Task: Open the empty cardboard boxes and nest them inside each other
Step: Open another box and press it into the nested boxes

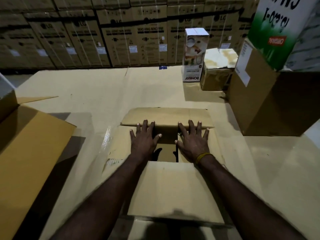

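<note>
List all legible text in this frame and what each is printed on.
"LG": stacked cartons along the back wall.
"WASHING MACHINE": same cartons, clearest on one.
"BOMBAY", upside down: foot of the tall white appliance box.
Red badge and large black characters on the green-and-white box: upside down, blurred, not readable.
White labels on the brown carton and back cartons: too small.

Floor covered by flat cardboard sheet [97,90], creased. On it: open box [173,186] at centre, flaps spread; larger open box [26,153] at left; tall white carton [194,54] standing upright far right, small brown box [216,73] just beside it; big brown box [270,103] at right edge.
</note>
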A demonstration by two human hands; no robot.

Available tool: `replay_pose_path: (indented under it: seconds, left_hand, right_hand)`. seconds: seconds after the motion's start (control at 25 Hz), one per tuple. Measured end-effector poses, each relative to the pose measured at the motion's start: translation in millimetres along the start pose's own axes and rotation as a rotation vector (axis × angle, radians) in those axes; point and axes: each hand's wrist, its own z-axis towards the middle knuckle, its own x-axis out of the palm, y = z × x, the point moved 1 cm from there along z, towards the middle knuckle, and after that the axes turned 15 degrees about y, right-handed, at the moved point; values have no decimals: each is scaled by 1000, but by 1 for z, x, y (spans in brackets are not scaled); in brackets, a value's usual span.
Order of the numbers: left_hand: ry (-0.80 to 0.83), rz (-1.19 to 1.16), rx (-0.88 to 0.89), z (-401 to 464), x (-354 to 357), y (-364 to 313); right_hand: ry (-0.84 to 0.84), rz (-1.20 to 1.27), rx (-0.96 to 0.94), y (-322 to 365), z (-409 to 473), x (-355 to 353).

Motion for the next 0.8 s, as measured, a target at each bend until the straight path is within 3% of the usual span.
replay_pose_path:
  seconds: [0.24,0.36,0.48,0.64,0.8]
  left_hand:
    - [124,-308,58,-16,-30,-4]
    - [278,-285,151,-46,-40,-6]
    - [344,-102,201,-89,-41,-3]
    - [319,92,187,-143,-47,12]
    - [29,85,228,-193,-48,15]
  right_hand:
    - [160,353,-122,18,-38,-30]
    - [224,263,-184,35,-80,-26]
    - [261,47,-178,41,-120,-19]
    - [158,7,-72,56,-157,-22]
    - [-87,6,0,75,-189,-26]
